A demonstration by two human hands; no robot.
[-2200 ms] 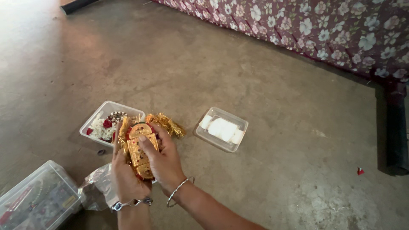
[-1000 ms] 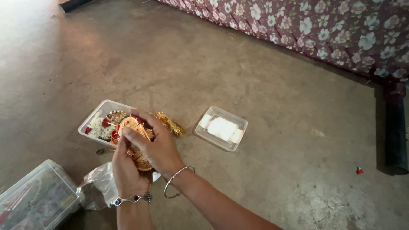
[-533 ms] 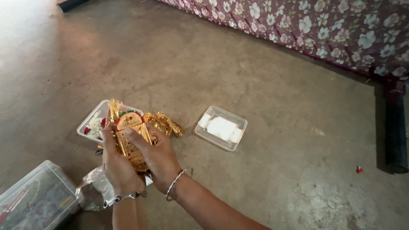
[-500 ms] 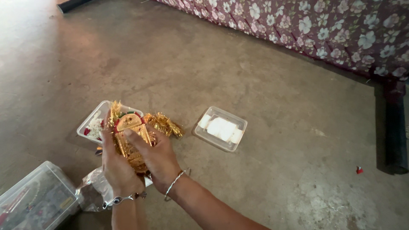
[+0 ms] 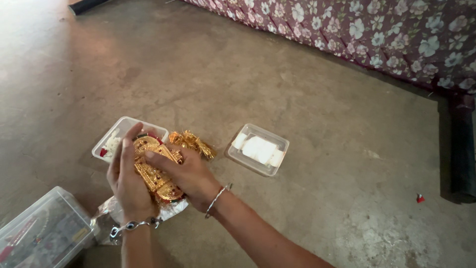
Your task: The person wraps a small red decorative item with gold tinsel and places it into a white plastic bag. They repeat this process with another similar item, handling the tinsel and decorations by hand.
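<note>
Both hands, the left hand and right hand, are clasping a gold ornament above the floor, near a clear tub; loose tinsel could be snagging and tearing.

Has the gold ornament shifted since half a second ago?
Yes. The gold ornament has dropped lower and nearer the person, away from the clear tub behind it.
</note>
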